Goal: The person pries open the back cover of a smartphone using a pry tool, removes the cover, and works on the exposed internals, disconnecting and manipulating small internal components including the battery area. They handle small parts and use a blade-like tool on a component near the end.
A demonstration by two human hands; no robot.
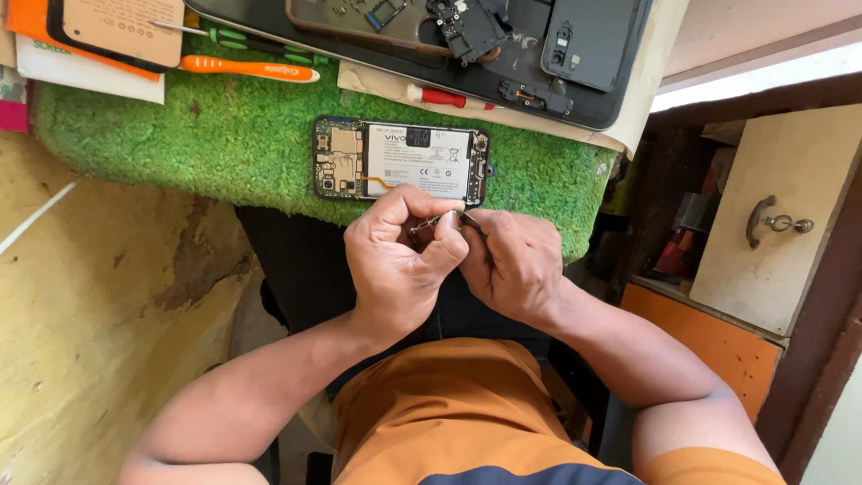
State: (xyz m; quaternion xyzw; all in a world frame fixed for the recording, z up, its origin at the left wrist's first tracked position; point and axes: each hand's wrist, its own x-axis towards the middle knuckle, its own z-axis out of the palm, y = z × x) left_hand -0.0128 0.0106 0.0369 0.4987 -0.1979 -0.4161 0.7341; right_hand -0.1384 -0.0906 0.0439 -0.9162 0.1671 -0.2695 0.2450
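Note:
An opened phone (pixel 401 162) lies on a green fuzzy mat (pixel 242 135), its white battery and circuit board showing. Just in front of it, over my lap, my left hand (pixel 400 260) and my right hand (pixel 514 260) press together. Both pinch a small thin metal tool or part (pixel 440 220) between their fingertips. What the small piece is cannot be made out.
At the back lie an orange-handled toothbrush (pixel 247 67), a green screwdriver (pixel 242 40), a red-handled tool (pixel 444 97), a phone back cover (pixel 117 27) and a dark tray (pixel 539 72) with phone parts. A cupboard door with a metal handle (pixel 763 220) stands at the right.

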